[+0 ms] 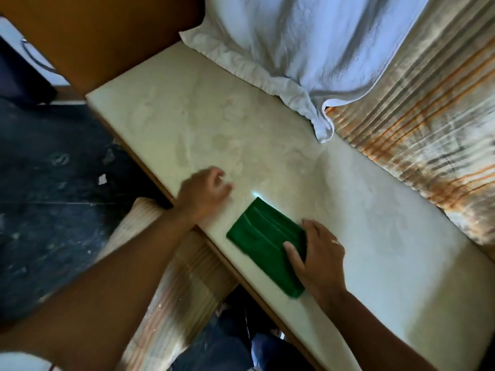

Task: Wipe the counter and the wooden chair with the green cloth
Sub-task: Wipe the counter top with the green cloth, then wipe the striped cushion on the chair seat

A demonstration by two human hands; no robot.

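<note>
A folded green cloth [261, 238] lies flat on the pale stone counter [219, 121], close to its near edge. My right hand [317, 254] presses on the cloth's right side, thumb and fingers laid over it. My left hand [205, 191] rests on the bare counter just left of the cloth, fingers loosely spread and blurred, holding nothing. A brown wooden panel [93, 36] rises at the counter's far left end; I cannot tell whether it belongs to the chair.
A white towel [308, 46] is draped over the counter's back. A striped beige and orange curtain [428, 124] hangs along the right. Another striped fabric [171, 285] hangs below the counter's front edge. Dark tiled floor [53, 210] lies to the left.
</note>
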